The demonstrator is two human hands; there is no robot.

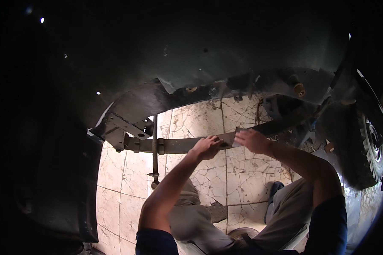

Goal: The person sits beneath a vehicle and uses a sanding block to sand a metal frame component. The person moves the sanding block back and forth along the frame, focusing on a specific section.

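A long dark leaf spring (181, 145) runs from left to right under the vehicle body, in front of me. My left hand (207, 147) is closed around its middle, fingers curled over the strip. Just to the right, my right hand (252, 141) pinches a thin folded sheet (236, 143) against the same leaf spring. One brownish edge of this sheet stands up above the spring; its exact kind cannot be made out. A narrow gap separates the two hands.
Overhead hangs the dark body panel (242, 46). A bracket with holes (127, 126) meets the spring's left end, and a rod (155, 159) crosses it nearby. At the right stands a wheel (374, 146). Cracked floor tiles (123, 178) lie below.
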